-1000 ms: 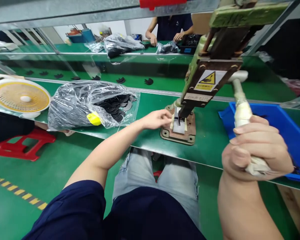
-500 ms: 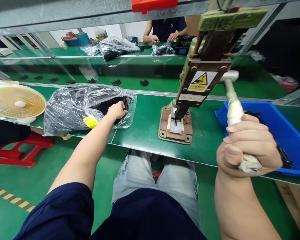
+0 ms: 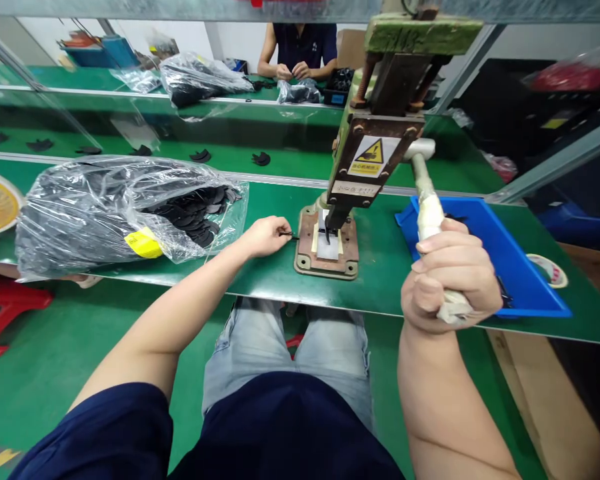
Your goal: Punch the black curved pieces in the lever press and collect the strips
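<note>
– How is the black piece point(image 3: 293, 235) held?
– By an edge, seemingly, pinched in the left hand's point(image 3: 267, 237) nearly closed fingertips, the press base point(image 3: 349, 248) just beyond them; the lever point(image 3: 423, 179) is wrapped by the right hand's point(image 3: 453, 277) curled fingers.
– Advice?
– Fingertips should be kept clear of the ram point(image 3: 337, 218).

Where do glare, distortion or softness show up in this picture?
Head view: white glints streak the clear plastic bag, and a faint sheen lies near the front edge of the green worktop. Head view: the right hand looms large, probably from closeness to a wide lens. Head view: small print on the warning label is soft and hard to read.
</note>
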Motion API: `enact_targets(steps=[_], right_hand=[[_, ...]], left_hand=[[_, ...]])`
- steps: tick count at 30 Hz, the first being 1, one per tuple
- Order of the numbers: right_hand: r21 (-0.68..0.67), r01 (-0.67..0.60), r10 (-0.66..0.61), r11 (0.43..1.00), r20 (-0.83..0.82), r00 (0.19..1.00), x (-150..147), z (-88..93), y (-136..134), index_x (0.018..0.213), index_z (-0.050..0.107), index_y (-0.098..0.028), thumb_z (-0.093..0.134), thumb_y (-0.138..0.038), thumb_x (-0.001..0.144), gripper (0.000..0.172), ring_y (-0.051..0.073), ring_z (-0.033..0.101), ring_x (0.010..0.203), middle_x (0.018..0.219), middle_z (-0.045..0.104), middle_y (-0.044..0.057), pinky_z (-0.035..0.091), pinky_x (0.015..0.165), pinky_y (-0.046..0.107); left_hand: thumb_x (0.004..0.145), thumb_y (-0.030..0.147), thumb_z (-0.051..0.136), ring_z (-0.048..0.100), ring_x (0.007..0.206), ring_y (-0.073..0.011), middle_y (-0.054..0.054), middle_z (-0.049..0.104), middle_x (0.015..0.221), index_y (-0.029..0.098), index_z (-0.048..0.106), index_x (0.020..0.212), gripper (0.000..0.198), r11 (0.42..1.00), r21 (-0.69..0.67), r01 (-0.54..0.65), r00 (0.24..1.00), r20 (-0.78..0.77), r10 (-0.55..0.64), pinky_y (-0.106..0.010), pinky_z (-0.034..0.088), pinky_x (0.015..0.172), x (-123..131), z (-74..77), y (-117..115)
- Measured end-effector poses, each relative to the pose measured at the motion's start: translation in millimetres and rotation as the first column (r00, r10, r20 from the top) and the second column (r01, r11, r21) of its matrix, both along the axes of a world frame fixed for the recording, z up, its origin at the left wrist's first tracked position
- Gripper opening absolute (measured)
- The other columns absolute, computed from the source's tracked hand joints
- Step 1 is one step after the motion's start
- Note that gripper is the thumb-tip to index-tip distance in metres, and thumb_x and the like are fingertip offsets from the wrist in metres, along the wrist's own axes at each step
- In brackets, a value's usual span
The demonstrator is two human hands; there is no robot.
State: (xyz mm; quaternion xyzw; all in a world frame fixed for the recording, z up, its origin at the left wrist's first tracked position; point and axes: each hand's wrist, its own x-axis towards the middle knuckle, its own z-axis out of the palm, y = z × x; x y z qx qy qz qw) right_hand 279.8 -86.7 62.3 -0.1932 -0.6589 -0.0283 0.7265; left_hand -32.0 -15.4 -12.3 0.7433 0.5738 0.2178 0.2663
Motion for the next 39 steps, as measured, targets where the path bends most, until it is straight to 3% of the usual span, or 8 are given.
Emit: enact_targets(steps=[4, 8, 12, 16, 21, 31, 35, 39], right_hand=[[-0.015, 0.013, -0.012, 1.000, 0.011, 1.000, 1, -0.9, 0, 0.066, 0.051, -0.024, 0.071, -0.041, 0.084, 0.032, 0.016, 0.068, 0.075, 0.064, 0.060, -0.007, 0.058, 0.100, 0.055], [0.016, 0.007, -0.007, 1.000, -0.003, 1.000, -1, -1.5, 2, 0.065, 0.049, -0.023, 0.070, -0.040, 0.085, 0.033, 0.015, 0.068, 0.075, 0.063, 0.059, -0.007, 0.059, 0.097, 0.053], [0.046, 0.000, 0.001, 0.999, -0.026, 1.000, -4, -1.2, 4, 0.065, 0.047, -0.022, 0.072, -0.040, 0.085, 0.036, 0.015, 0.067, 0.074, 0.061, 0.057, -0.006, 0.058, 0.094, 0.051], [0.017, 0.007, -0.007, 1.000, -0.004, 1.000, -2, -0.5, 2, 0.065, 0.049, -0.022, 0.073, -0.042, 0.085, 0.037, 0.016, 0.068, 0.074, 0.062, 0.058, -0.007, 0.058, 0.096, 0.053], [0.000, 0.006, -0.006, 1.000, 0.015, 1.000, -1, -0.3, 0, 0.066, 0.050, -0.023, 0.071, -0.043, 0.086, 0.034, 0.016, 0.067, 0.075, 0.063, 0.058, -0.007, 0.058, 0.098, 0.054], [-0.009, 0.005, -0.005, 1.000, 0.004, 1.000, -2, -0.3, -1, 0.067, 0.051, -0.023, 0.070, -0.042, 0.087, 0.033, 0.016, 0.068, 0.077, 0.064, 0.058, -0.007, 0.057, 0.099, 0.056], [-0.001, 0.006, -0.006, 1.000, -0.029, 1.000, -4, -1.2, 0, 0.064, 0.048, -0.022, 0.071, -0.044, 0.087, 0.039, 0.015, 0.067, 0.075, 0.062, 0.056, -0.007, 0.057, 0.096, 0.055], [0.006, 0.015, -0.015, 1.000, -0.047, 0.999, -5, -1.9, 1, 0.062, 0.045, -0.021, 0.072, -0.046, 0.086, 0.044, 0.015, 0.066, 0.073, 0.059, 0.052, -0.007, 0.058, 0.095, 0.054]], left_hand=[[0.092, 0.044, 0.072, 0.060, 0.067, -0.0135, 0.002, 0.067, 0.075, 0.021, 0.064, 0.092, 0.025, 0.988, -0.090, -0.129, 0.949, 0.278, 0.149, -0.024, 0.046, 0.065, 9, -21.3, 5], [0.096, 0.049, 0.070, 0.058, 0.057, -0.0124, 0.002, 0.065, 0.067, 0.021, 0.062, 0.090, 0.030, 0.973, -0.145, -0.182, 0.905, 0.362, 0.223, -0.023, 0.043, 0.058, 9, -15.5, 15], [0.099, 0.049, 0.068, 0.062, 0.054, -0.0142, 0.000, 0.068, 0.068, 0.021, 0.064, 0.099, 0.029, 0.978, -0.199, -0.061, 0.934, 0.335, 0.126, -0.025, 0.045, 0.056, 28, 0.8, 17], [0.093, 0.041, 0.077, 0.070, 0.071, -0.0179, -0.003, 0.076, 0.087, 0.020, 0.068, 0.106, 0.026, 0.992, -0.127, -0.007, 0.971, 0.236, 0.037, -0.027, 0.050, 0.066, 48, 2.5, 14], [0.095, 0.045, 0.072, 0.067, 0.071, -0.0174, -0.003, 0.072, 0.081, 0.019, 0.069, 0.101, 0.027, 0.991, -0.131, -0.025, 0.962, 0.266, 0.060, -0.026, 0.047, 0.065, 50, -0.4, 16], [0.090, 0.043, 0.079, 0.056, 0.060, -0.0111, -0.001, 0.066, 0.073, 0.016, 0.066, 0.090, 0.030, 0.969, -0.226, 0.100, 0.882, 0.471, 0.019, -0.024, 0.042, 0.058, 52, -6.3, 35], [0.091, 0.046, 0.081, 0.049, 0.054, -0.0092, 0.002, 0.060, 0.063, 0.016, 0.064, 0.083, 0.035, 0.954, -0.273, 0.120, 0.894, 0.448, 0.016, -0.023, 0.038, 0.055, 52, -0.7, 34], [0.086, 0.051, 0.085, 0.052, 0.058, -0.0105, 0.003, 0.059, 0.059, 0.016, 0.067, 0.080, 0.040, 0.933, -0.338, 0.122, 0.890, 0.453, 0.048, -0.023, 0.043, 0.061, 55, 8.3, 33]])
